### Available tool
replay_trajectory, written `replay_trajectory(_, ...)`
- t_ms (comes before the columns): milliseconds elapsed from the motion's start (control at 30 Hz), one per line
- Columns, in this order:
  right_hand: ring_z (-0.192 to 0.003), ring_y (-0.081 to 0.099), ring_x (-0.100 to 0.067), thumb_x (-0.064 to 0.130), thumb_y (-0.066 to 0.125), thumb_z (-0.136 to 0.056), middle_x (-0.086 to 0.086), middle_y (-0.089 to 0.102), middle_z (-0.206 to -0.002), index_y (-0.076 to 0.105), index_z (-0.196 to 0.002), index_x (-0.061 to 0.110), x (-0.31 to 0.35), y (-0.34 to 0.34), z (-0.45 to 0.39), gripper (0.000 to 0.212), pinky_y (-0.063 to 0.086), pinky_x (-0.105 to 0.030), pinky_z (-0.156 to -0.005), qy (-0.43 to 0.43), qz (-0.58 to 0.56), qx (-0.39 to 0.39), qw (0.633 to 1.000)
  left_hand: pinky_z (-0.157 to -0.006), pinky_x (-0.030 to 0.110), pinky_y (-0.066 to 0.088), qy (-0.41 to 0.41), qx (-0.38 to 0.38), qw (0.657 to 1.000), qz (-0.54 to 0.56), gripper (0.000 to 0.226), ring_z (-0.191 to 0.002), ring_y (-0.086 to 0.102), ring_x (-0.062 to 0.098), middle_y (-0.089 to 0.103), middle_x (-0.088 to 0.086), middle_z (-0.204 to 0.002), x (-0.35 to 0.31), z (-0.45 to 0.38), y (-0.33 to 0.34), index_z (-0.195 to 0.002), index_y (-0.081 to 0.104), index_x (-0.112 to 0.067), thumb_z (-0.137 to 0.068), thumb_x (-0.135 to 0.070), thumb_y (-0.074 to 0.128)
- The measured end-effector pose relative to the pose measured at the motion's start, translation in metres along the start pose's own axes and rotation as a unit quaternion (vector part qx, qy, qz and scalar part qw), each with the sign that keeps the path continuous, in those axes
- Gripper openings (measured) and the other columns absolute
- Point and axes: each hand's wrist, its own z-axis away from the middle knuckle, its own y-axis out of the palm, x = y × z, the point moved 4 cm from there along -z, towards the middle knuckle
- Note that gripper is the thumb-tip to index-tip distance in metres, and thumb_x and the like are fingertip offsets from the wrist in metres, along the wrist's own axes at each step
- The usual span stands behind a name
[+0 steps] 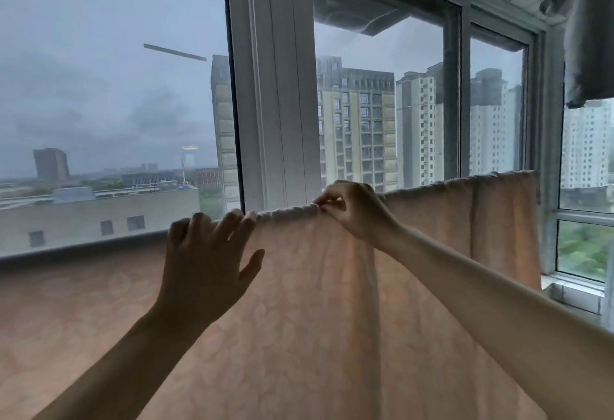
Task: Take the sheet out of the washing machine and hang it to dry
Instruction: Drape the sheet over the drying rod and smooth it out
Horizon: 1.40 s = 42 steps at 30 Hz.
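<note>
Across the middle of the frame, from centre to right edge: sheet [332, 303], pale pink with a faint pattern, draped over a line or rail that is hidden under the fold. Its top edge is bunched and gathered at centre frame and lies flatter toward the right. The cloth hangs down past the lower edge of the frame.

Risks, as judged:
- Uneven spread. The gathered stretch between the two hands may be left wrinkled, and slow drying would be expected where layers overlap.
- Slippage. If more cloth weighs on one side of the support than the other, the sheet could be dragged off; how the far side hangs cannot be seen.
- Overpull. A sideways tug at the bunched edge could draw the flatter right-hand part back into folds.

Left hand [206, 253], centre-left of frame: held open, fingers spread and nearly straight, thumb out to the right. The fingertips [237, 217] are laid at the top edge of the sheet, at its left end; nothing is gripped.

Right hand [349, 210], centre of frame, just right of the left hand: fingers curled, the gathered top edge pinched between thumb and fingers. The forearm is stretched in from the lower right.

Background: window frame [275, 87] at upper centre, tower blocks [358, 127] behind glass, a dark hanging cloth [588, 37] at upper right.
</note>
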Motion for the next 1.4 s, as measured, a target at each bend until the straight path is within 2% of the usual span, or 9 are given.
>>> replay_trajectory(167, -0.084, 0.062, -0.014, 0.011, 0.061, -0.090, -0.004, 0.067, -0.093, 0.065, -0.094, 0.010, 0.005, 0.002, -0.004, 0.006, 0.054, -0.031, -0.079, -0.037, 0.010, -0.002, 0.999, -0.077, 0.043, 0.039, -0.003, 0.047, 0.998, -0.033, 0.059, -0.084, 0.059, 0.034, 0.062, 0.005, -0.119, 0.004, 0.003, -0.007, -0.130, 0.055, -0.020, -0.082, -0.054, 0.060)
replay_trajectory(333, -0.085, 0.063, -0.021, 0.017, 0.054, -0.094, -0.007, 0.067, -0.095, 0.062, -0.097, 0.010, -0.017, -0.010, -0.015, 0.011, 0.053, -0.039, -0.079, -0.010, 0.019, -0.025, 0.999, -0.075, 0.043, 0.041, 0.013, 0.043, 0.999, -0.029, 0.060, -0.080, 0.057, 0.032, 0.060, 0.000, -0.119, 0.001, 0.006, -0.015, -0.139, 0.046, -0.028, -0.085, -0.053, 0.053)
replay_trajectory(433, -0.085, 0.064, -0.019, 0.018, 0.052, -0.096, -0.006, 0.068, -0.094, 0.061, -0.099, 0.011, -0.024, -0.002, -0.008, 0.012, 0.053, -0.033, -0.078, 0.004, 0.021, 0.001, 1.000, -0.075, 0.043, 0.040, 0.003, 0.046, 0.998, -0.039, 0.059, -0.082, 0.056, 0.033, 0.060, 0.001, -0.117, -0.006, 0.003, -0.014, -0.137, 0.048, -0.026, -0.085, -0.052, 0.039)
replay_trajectory(600, -0.074, 0.055, -0.004, 0.018, 0.052, -0.097, 0.005, 0.064, -0.086, 0.061, -0.100, 0.012, -0.034, -0.003, 0.002, 0.011, 0.037, 0.000, -0.063, 0.007, 0.011, -0.004, 1.000, -0.081, 0.048, 0.040, -0.042, 0.031, 0.998, -0.037, 0.050, -0.087, 0.057, 0.035, 0.062, 0.008, -0.107, -0.028, -0.008, -0.008, -0.125, 0.055, -0.014, -0.086, -0.039, 0.036)
replay_trajectory(767, -0.067, 0.061, -0.005, 0.020, 0.050, -0.097, 0.004, 0.066, -0.080, 0.057, -0.099, 0.016, -0.037, -0.003, 0.003, 0.009, 0.053, -0.019, -0.066, -0.034, 0.029, 0.006, 0.999, -0.085, 0.049, 0.041, -0.035, 0.042, 0.998, -0.009, 0.059, -0.095, 0.057, 0.031, 0.060, 0.005, -0.113, -0.070, -0.035, 0.008, -0.131, 0.050, -0.017, -0.088, -0.050, 0.027)
replay_trajectory(867, -0.068, 0.064, -0.005, 0.020, 0.047, -0.097, 0.004, 0.066, -0.080, 0.057, -0.099, 0.016, -0.044, -0.004, 0.005, 0.011, 0.057, -0.028, -0.068, -0.043, 0.028, 0.013, 0.999, -0.090, 0.055, 0.039, -0.034, 0.028, 0.999, -0.028, 0.058, -0.099, 0.057, 0.033, 0.059, 0.007, -0.118, -0.085, -0.040, 0.020, -0.133, 0.050, -0.016, -0.088, -0.052, 0.039)
replay_trajectory(1000, -0.095, 0.066, -0.009, 0.003, 0.046, -0.095, -0.003, 0.070, -0.105, 0.063, -0.114, 0.011, -0.065, -0.013, 0.010, 0.026, 0.048, -0.012, -0.086, -0.002, -0.006, 0.027, 1.000, -0.094, 0.060, 0.039, -0.021, -0.008, 0.999, -0.049, 0.065, -0.106, 0.057, 0.039, 0.058, 0.013, -0.126, -0.083, -0.034, 0.031, -0.136, 0.049, -0.015, -0.084, -0.053, 0.056)
replay_trajectory(1167, -0.098, 0.062, -0.009, 0.005, 0.051, -0.094, -0.002, 0.070, -0.106, 0.068, -0.110, 0.009, -0.082, -0.021, 0.010, 0.023, 0.036, 0.002, -0.080, 0.046, -0.008, 0.037, 0.998, -0.092, 0.057, 0.038, -0.017, -0.017, 0.998, -0.060, 0.064, -0.103, 0.056, 0.038, 0.058, 0.011, -0.124, -0.077, -0.035, 0.036, -0.135, 0.050, -0.016, -0.086, -0.056, 0.053)
replay_trajectory(1400, -0.083, 0.061, -0.007, 0.008, 0.060, -0.091, 0.003, 0.066, -0.087, 0.066, -0.093, 0.011, -0.078, -0.010, 0.003, 0.007, 0.051, -0.022, -0.080, 0.027, -0.039, -0.025, 0.999, -0.090, 0.055, 0.037, -0.023, -0.032, 0.996, -0.079, 0.061, -0.100, 0.055, 0.039, 0.059, 0.010, -0.122, -0.069, -0.034, 0.040, -0.134, 0.049, -0.016, -0.087, -0.056, 0.049)
